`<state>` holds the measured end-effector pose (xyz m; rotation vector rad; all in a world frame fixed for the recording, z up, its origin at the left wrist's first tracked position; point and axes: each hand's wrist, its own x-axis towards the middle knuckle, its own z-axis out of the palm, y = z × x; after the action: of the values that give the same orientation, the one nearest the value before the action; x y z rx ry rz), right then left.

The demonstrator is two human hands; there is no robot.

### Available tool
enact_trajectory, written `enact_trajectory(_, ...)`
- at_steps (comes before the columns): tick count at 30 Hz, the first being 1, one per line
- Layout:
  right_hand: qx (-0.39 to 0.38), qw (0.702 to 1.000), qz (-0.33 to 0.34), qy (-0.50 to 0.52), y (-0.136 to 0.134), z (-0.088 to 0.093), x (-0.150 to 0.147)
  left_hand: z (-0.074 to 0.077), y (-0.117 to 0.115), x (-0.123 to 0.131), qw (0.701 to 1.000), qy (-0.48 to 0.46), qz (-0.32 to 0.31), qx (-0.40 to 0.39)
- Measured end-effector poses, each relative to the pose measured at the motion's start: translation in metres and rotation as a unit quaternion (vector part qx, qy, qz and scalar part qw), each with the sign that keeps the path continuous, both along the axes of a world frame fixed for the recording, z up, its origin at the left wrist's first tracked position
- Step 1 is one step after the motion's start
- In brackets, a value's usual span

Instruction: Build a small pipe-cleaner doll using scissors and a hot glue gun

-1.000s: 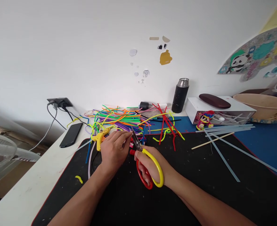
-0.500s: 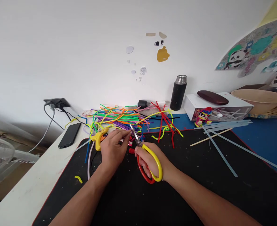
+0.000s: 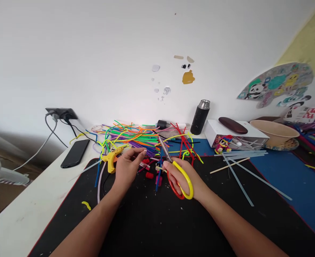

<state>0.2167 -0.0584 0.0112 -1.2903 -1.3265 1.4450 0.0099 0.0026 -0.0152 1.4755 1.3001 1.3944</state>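
Note:
My right hand (image 3: 183,175) grips a pair of scissors (image 3: 180,173) with one yellow and one red handle, fingers through the loops. The blades point up and away, close together. My left hand (image 3: 128,167) is pinched, thumb against fingers; a tiny pale bit shows at the tips, too small to name. Between the hands on the black mat lie red pipe-cleaner pieces (image 3: 149,175), a blue pipe cleaner (image 3: 158,178) and a magenta piece (image 3: 159,181). A yellow glue gun (image 3: 109,160) rests just left of my left hand.
Behind the hands spreads a heap of coloured pipe cleaners (image 3: 136,135). A black thermos (image 3: 200,117) stands by the wall. Right are glue sticks (image 3: 239,182), a small fuzzy figure (image 3: 224,143), a white box (image 3: 212,134) and a bowl (image 3: 275,130). A phone (image 3: 75,153) lies left.
The scissors and my right hand have moved right, away from my left hand's fingertips. The blue and magenta pieces between the hands now show more. The camera view has shifted.

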Motion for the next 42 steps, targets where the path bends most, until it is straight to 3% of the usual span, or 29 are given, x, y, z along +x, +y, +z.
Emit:
enact_trajectory(3,-0.004,0.991,0.027,-0.130,-0.011,0.002,0.015,0.001,0.001,-0.003,0.999,-0.037,-0.011,-0.013)
enact_trajectory(7,0.007,0.954,0.056,-0.296,-0.024,0.012,0.042,0.008,0.000,-0.003,0.994,-0.097,-0.044,-0.040)
enact_trajectory(12,0.027,0.854,0.061,-0.515,-0.034,0.025,0.057,0.015,-0.005,0.001,0.979,-0.158,-0.103,-0.077)
enact_trajectory(15,-0.002,0.809,0.088,-0.581,-0.037,0.026,0.057,0.014,-0.007,0.002,0.958,-0.206,-0.153,-0.127)
enact_trajectory(20,0.006,0.761,0.124,-0.636,-0.041,0.031,0.053,0.013,-0.008,0.001,0.931,-0.246,-0.200,-0.179)
enact_trajectory(23,0.035,0.782,0.118,-0.611,-0.042,0.039,0.048,0.015,-0.008,0.001,0.921,-0.263,-0.215,-0.190)
enact_trajectory(26,0.083,0.844,0.080,-0.523,-0.038,0.041,0.038,0.015,-0.010,0.002,0.917,-0.267,-0.229,-0.188)
enact_trajectory(30,0.114,0.927,0.045,-0.354,-0.022,0.027,0.017,0.014,-0.012,0.005,0.915,-0.267,-0.239,-0.186)
enact_trajectory(33,0.112,0.968,0.001,-0.226,-0.002,0.012,0.003,0.013,-0.012,0.007,0.914,-0.261,-0.241,-0.196)
enact_trajectory(37,0.102,0.990,-0.036,-0.092,0.022,0.001,-0.006,0.012,-0.010,0.007,0.910,-0.268,-0.230,-0.216)
enact_trajectory(42,0.099,0.995,-0.027,-0.014,0.035,0.000,-0.013,0.012,-0.011,0.008,0.895,-0.282,-0.236,-0.250)
